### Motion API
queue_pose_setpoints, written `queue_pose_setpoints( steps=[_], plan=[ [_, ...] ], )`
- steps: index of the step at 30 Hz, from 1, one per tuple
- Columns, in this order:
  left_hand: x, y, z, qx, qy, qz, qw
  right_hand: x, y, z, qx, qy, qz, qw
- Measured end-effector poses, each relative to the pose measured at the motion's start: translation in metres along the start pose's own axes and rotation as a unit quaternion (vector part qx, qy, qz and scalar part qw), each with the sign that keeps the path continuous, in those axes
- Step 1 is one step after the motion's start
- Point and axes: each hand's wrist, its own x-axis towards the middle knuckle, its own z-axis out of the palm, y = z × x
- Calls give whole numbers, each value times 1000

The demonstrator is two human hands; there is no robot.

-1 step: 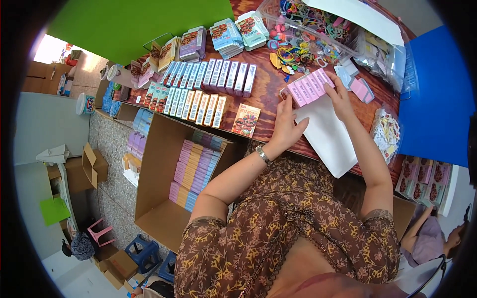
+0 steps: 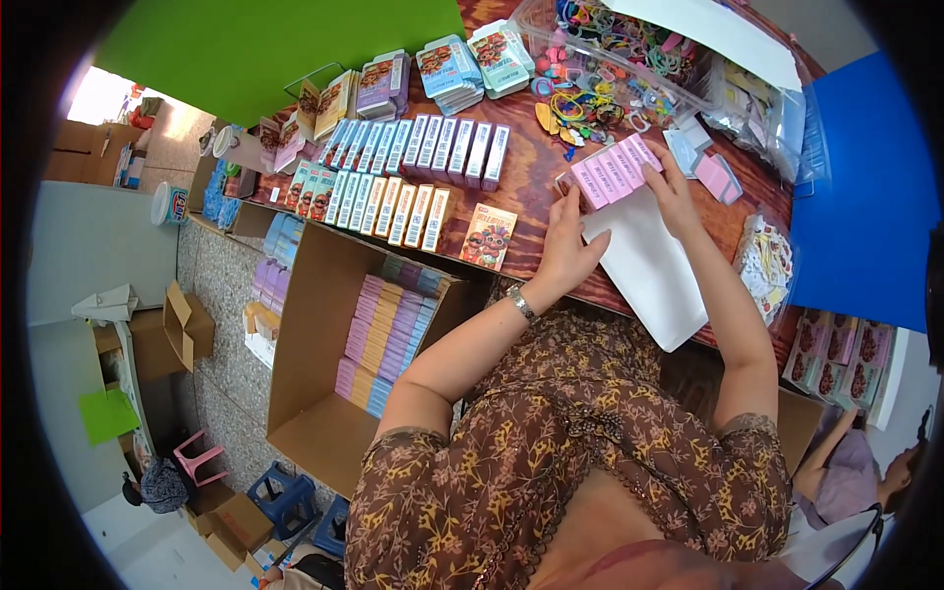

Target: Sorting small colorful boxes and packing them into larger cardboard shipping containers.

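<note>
Pink boxes (image 2: 618,172), braced from both ends

Starting left: got an open cardboard carton (image 2: 305,339) below the wooden table (image 2: 534,177), packed in tight columns, likely to save space. Above it, slim boxes (image 2: 395,208) on edge in two rows, maybe for easy counting. Then one orange box (image 2: 488,237), flat and apart.

Next, left hand (image 2: 570,246), thumb spread wide, fingertips against the near end of the pink boxes, seemingly just steadying. Loose trinkets (image 2: 580,103) just behind, crowding things. White sheet (image 2: 649,270) below, poking past the table edge.

Right hand (image 2: 677,197) closed round the far end, guessing to keep the row square; can't see every fingertip. Farther right, stuffed clear bag (image 2: 763,270) and blue panel (image 2: 865,197), limiting elbow room.
</note>
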Motion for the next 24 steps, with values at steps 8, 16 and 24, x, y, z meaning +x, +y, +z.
queue_pose_setpoints(
  steps=[8,16,24],
  plan=[
    [-27,19,-63,77,92,76,990,-11,-16,-4,-373,113,-153,908],
    [-42,-6,-214,429,329,128,831,-76,-35,141,41,-156,171,972],
    [-47,-7,-223,549,256,42,795,-69,-34,193,205,-116,291,927]
  ],
)
